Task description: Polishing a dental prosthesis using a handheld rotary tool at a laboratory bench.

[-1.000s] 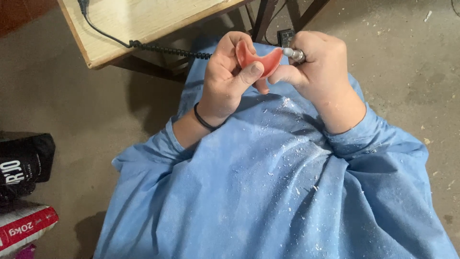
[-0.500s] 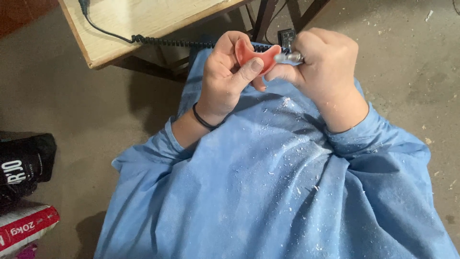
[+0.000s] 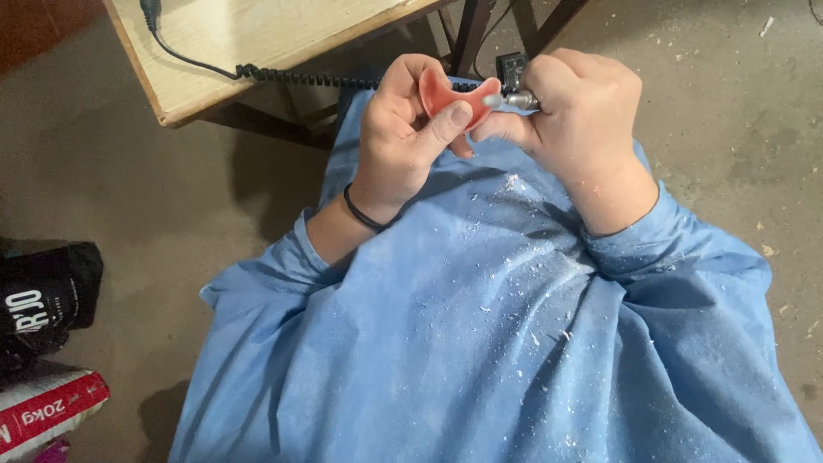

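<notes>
My left hand (image 3: 407, 137) grips a curved pink plastic piece (image 3: 447, 96), thumb pressed across its front. A black band circles that wrist. My right hand (image 3: 574, 111) is closed around a small metal rotary handpiece (image 3: 519, 100), whose blurred tip touches the pink piece's right edge. A coiled black cord (image 3: 300, 78) runs from behind my hands toward the wooden table. Both hands are raised over my lap, which is covered by a blue gown (image 3: 480, 343) sprinkled with white shavings.
A light wooden table (image 3: 257, 43) with dark legs stands just ahead. A black bag (image 3: 43, 300) and a red-and-white sack (image 3: 47, 411) lie on the concrete floor (image 3: 737, 129) at the left. Shavings dot the floor at the right.
Both hands have shifted slightly up and together, and the pink piece has been turned a little in my left hand. The tool tip stays against it.
</notes>
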